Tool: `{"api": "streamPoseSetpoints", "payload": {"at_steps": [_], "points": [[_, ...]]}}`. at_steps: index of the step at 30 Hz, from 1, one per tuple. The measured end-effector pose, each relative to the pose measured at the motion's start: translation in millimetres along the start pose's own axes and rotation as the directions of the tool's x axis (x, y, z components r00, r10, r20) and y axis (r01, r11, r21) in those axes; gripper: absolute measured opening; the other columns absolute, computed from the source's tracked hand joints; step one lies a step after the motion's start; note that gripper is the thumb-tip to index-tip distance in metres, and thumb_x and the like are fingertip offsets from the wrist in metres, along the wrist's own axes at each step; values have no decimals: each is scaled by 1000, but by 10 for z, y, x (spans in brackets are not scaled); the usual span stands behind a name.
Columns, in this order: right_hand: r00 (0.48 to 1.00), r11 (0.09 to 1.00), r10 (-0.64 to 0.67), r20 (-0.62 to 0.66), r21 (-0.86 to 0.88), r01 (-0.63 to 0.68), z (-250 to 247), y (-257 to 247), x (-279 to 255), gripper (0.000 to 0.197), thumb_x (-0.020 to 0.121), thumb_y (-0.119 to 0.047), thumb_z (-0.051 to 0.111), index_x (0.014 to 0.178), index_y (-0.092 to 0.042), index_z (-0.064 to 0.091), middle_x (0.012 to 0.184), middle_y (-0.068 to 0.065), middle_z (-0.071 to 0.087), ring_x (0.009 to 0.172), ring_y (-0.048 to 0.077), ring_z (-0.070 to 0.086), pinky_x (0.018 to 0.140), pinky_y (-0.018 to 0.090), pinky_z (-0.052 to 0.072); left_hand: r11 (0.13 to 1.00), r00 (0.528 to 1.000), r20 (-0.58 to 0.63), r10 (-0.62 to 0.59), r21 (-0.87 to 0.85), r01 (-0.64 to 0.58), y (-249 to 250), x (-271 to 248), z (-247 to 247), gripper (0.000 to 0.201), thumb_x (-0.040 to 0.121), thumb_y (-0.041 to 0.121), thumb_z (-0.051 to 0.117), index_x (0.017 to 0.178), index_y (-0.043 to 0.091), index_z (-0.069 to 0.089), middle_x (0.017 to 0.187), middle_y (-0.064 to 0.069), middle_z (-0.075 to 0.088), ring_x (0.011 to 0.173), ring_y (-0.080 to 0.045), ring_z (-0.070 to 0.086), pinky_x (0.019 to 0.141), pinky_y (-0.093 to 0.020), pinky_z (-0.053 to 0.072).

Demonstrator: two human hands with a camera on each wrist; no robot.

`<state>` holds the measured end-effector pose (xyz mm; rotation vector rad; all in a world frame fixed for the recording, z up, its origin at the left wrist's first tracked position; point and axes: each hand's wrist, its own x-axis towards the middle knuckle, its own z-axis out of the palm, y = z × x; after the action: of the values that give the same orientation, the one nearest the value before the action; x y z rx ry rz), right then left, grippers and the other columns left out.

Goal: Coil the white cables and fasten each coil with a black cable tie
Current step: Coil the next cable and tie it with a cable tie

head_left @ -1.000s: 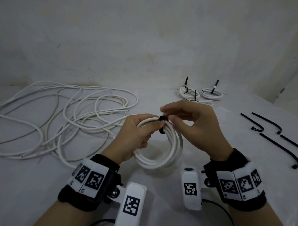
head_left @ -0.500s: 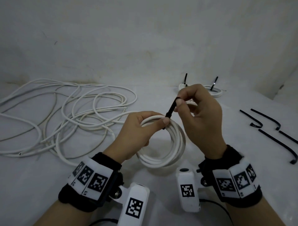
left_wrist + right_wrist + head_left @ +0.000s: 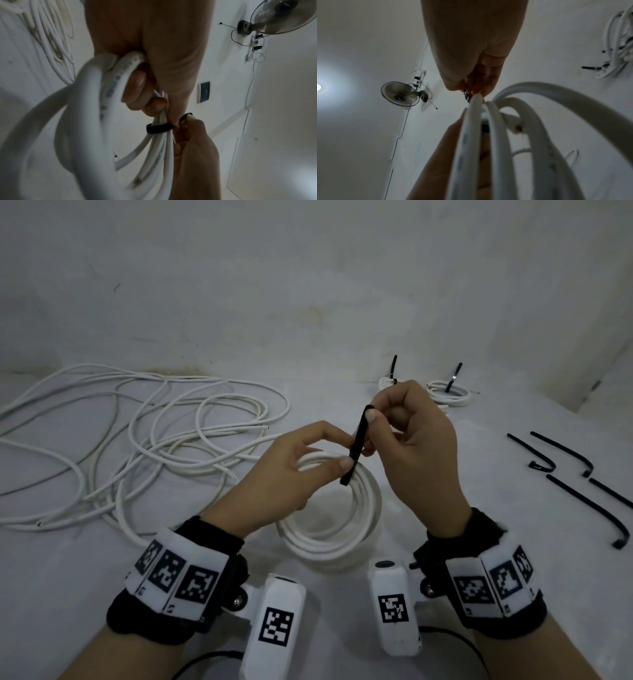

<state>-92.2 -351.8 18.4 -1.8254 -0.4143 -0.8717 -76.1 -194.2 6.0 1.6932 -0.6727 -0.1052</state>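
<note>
Left hand (image 3: 291, 470) grips the white cable coil (image 3: 329, 505), fingers curled round the bundled strands. Right hand (image 3: 414, 440) pinches the tail of the black cable tie (image 3: 356, 446), already looped round the coil just beyond the left fingertips. Cable looks light and springy, the tie thin and flexible; best held at the bundle beside the tie. Jacket print too blurred to read. Spare cable ties (image 3: 582, 491) lie right of the right hand, loose white cables (image 3: 137, 440) left of the left, tied coils (image 3: 448, 395) beyond both hands.
</note>
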Motion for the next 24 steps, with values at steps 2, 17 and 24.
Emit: {"api": "streamPoseSetpoints", "payload": {"at_steps": [2, 17, 24], "points": [[995, 997, 22, -100, 69, -15, -13, 15, 15, 13, 87, -10, 52, 81, -21, 50, 63, 4, 62, 51, 13, 57, 49, 20, 45, 1000, 999, 25, -24, -2, 24, -1, 5, 34, 2, 89, 16, 61, 90, 17, 63, 53, 13, 58, 40, -4, 32, 39, -19, 26], [984, 970, 163, 70, 168, -173, -55, 28, 41, 24, 86, 2, 63, 81, -20, 72, 70, 1, 70, 57, 11, 62, 61, 25, 55, 994, 988, -126, -88, -73, 79, -60, 24, 56, 16, 89, 12, 60, 96, 21, 71, 52, 13, 58, 39, -1, 39, 38, -15, 27], [979, 957, 204, -15, 212, -197, -28, 79, 122, 19, 87, -1, 63, 81, -17, 72, 66, -2, 69, 53, 9, 58, 56, 22, 52, 991, 990, -135, -50, -131, 33, -81, 22, 79, 15, 88, 13, 61, 97, 16, 72, 57, 11, 61, 39, -1, 37, 38, -15, 26]]}}
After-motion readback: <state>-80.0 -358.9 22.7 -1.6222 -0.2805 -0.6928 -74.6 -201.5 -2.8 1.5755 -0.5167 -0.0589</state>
